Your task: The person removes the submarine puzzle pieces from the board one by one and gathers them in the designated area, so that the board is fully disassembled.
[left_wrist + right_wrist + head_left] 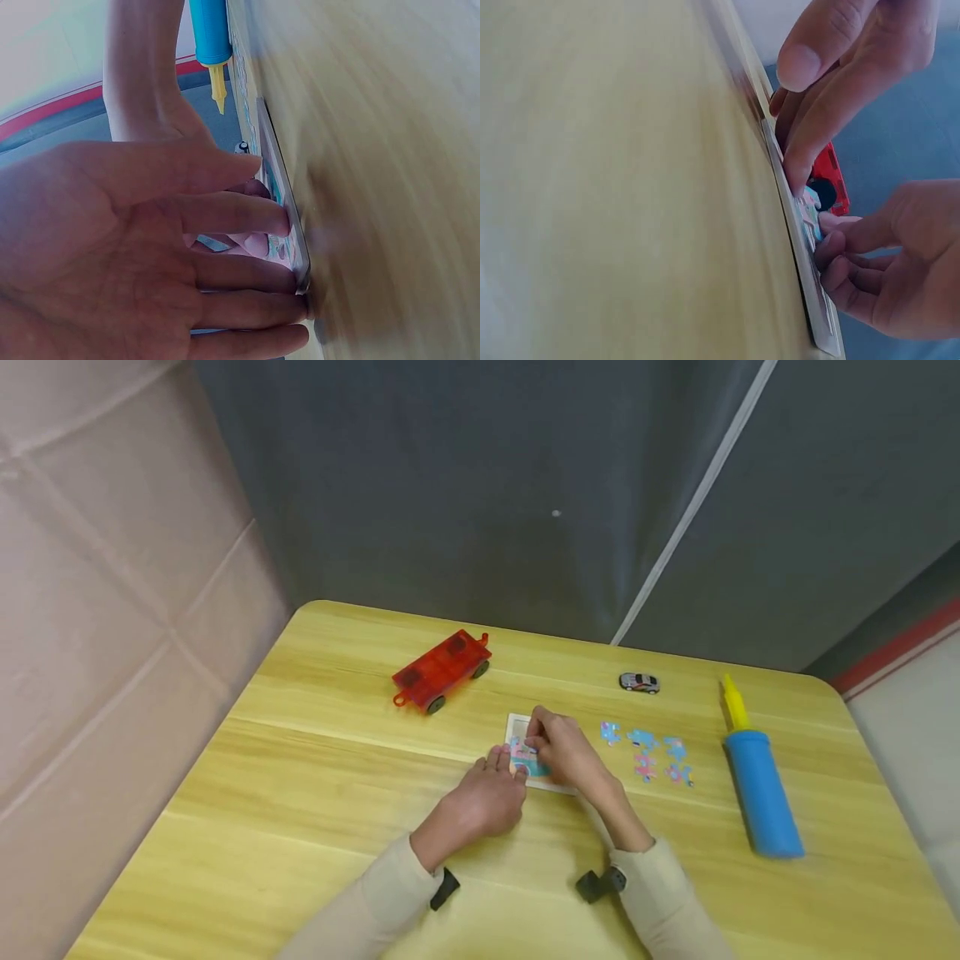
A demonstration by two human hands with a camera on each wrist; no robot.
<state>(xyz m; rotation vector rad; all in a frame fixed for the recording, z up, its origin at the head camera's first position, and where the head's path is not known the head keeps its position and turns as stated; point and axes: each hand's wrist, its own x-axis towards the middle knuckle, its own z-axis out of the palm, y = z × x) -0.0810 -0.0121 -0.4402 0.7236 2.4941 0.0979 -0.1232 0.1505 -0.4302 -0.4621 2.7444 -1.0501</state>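
Note:
A small jigsaw puzzle board point(555, 787) with a pale border lies on the table, partly filled with pink and teal pieces and partly covered by both hands. My left hand point(483, 795) rests at its left edge, fingers point(247, 274) extended and fingertips on the border. Over the board, my right hand point(572, 752) has thumb and fingers curled together, pinching a puzzle piece point(815, 225) low against the surface; the fingers hide most of that piece. Several loose puzzle pieces point(643, 739), blue and pink, lie to the right of the board.
A red toy trailer point(442, 667) with black wheels stands beyond the board to the left. Behind the loose pieces is a small silver toy car point(639, 682). A blue hand pump point(763, 793) with a yellow nozzle lies at the right. Dark panels border the table's far edge.

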